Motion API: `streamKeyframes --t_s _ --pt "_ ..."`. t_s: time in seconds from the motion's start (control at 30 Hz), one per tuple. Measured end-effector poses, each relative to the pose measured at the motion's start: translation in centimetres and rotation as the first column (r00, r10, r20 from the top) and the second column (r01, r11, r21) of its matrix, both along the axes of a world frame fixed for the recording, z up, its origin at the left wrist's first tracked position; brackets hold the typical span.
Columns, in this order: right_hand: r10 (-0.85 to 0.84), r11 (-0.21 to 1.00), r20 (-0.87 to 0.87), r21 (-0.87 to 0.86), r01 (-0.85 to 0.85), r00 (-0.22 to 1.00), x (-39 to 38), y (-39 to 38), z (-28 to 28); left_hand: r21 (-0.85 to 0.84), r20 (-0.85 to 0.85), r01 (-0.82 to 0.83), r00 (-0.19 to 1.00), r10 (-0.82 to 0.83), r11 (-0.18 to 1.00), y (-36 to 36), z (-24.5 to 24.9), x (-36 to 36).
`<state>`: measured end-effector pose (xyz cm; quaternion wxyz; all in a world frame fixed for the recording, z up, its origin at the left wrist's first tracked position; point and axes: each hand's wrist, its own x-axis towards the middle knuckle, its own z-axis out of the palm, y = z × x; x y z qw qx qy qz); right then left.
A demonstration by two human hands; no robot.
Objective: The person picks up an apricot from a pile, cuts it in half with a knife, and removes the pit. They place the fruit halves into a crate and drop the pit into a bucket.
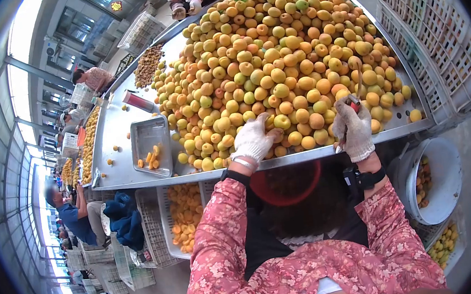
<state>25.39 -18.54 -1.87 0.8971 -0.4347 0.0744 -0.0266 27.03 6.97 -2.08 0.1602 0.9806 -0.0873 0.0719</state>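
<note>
A large heap of yellow-orange apricots (274, 76) covers most of a metal table (111, 127). My left hand (253, 140), in a white knit glove with bare fingertips, is at the near edge of the heap. Its fingers curve round an apricot, which they partly hide. To the right, my gloved right hand (352, 128) is closed round a small knife (359, 83). A bit of red handle shows at its fingers, and the thin curved blade points away from me over the fruit.
A metal tray (150, 129) with several apricot halves sits left of the heap, near a red cylinder (138, 101). Below are a crate of halves (186, 215), a red basin (287, 190) and a white bucket (437, 182). Stacked crates (432, 29) stand right. Co-workers are at left and across the table.
</note>
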Motion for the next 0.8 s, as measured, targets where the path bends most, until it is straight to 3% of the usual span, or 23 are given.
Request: streamKeyframes --t_s 0.07,0.13,0.17,0.2,0.23,0.27,0.4,0.47,0.53,0.6,0.67,0.8 --pt "0.013 0.999 -0.017 -0.041 -0.014 1.0 0.3 0.2 -0.4 -0.071 -0.193 -0.007 0.981 -0.006 0.997 0.2 0.2 1.1" --pt "0.04 0.997 0.002 -0.072 -0.04 0.999 0.3 0.6 -0.1 -0.106 -0.138 -0.001 0.99 -0.014 0.994 1.6 -0.3 0.8" --pt "0.03 0.998 -0.005 -0.055 -0.03 1.0 0.5 0.9 -0.2 -0.417 -0.209 -0.07 0.978 -0.021 0.906 2.3 0.2 0.1" --pt "0.054 0.996 0.001 -0.071 -0.054 0.999 0.3 1.0 0.0 -0.678 -0.269 -0.15 0.962 -0.052 0.72 3.1 0.8 -0.8" --pt "0.068 0.994 0.014 -0.087 -0.066 0.998 0.3 1.1 -0.3 -0.598 -0.228 -0.173 0.973 0.041 0.782 4.1 1.6 -1.9" --pt "0.08 0.992 0.027 -0.103 -0.077 0.996 0.2 1.2 -0.6 -0.688 -0.231 -0.192 0.972 0.04 0.7 5.5 2.0 -3.2" --pt "0.096 0.983 0.049 -0.164 -0.086 0.994 -0.5 1.4 -0.3 -0.715 -0.277 -0.378 0.926 0.259 0.588 12.1 3.0 -10.9" --pt "0.114 0.983 0.067 -0.155 -0.103 0.991 -0.7 0.9 -0.3 -0.707 -0.324 -0.495 0.862 0.39 0.506 16.9 0.7 -15.0" --pt "0.108 0.98 0.11 -0.18 -0.087 0.988 -1.1 0.5 -0.8 -0.572 -0.266 -0.574 0.805 0.53 0.586 20.6 -0.1 -19.2" --pt "0.155 0.986 0.108 0.041 -0.16 0.982 -2.0 -0.4 -0.3 -0.278 -0.121 -0.668 0.737 0.665 0.69 25.5 -3.1 -23.1" --pt "0.119 0.988 0.108 0.081 -0.128 0.987 -4.2 -0.8 0.7 -0.094 0.036 -0.702 0.706 0.707 0.706 25.9 -2.9 -25.3" --pt "0.103 0.986 0.012 0.133 -0.104 0.995 -8.2 -3.8 -0.2 -0.317 -0.044 -0.635 0.751 0.658 0.704 23.4 -1.1 -23.5"
